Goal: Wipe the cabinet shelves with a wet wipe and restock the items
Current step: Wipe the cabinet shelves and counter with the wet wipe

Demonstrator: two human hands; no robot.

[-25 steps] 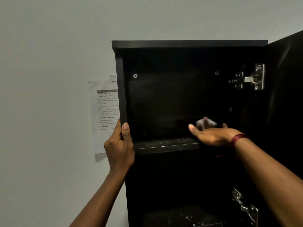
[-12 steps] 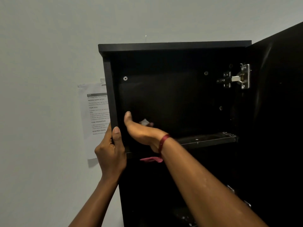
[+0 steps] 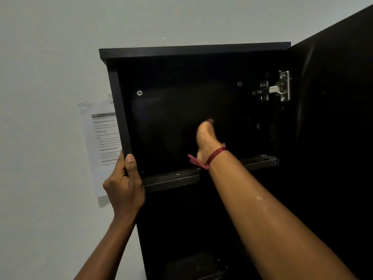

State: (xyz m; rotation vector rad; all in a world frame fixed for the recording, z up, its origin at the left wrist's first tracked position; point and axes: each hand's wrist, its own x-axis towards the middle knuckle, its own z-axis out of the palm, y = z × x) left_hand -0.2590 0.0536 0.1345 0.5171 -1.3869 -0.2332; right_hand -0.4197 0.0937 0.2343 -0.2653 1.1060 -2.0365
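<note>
Here the left hand (image 3: 125, 186) grips the left side panel (image 3: 121, 118) of the black cabinet (image 3: 193, 49). The right hand (image 3: 205, 141) reaches far in above the speckled upper shelf (image 3: 171, 178) — fingers hidden, so its grasp cannot be told — with the door (image 3: 333, 108) open at right.

Dark shelf (image 3: 171, 179) in cabinet (image 3: 193, 49); pale specks (image 3: 178, 174) along front edge.

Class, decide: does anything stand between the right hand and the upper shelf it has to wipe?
Nothing visible does: the right hand is inside the open cabinet, above the shelf; no items show on it.
</note>
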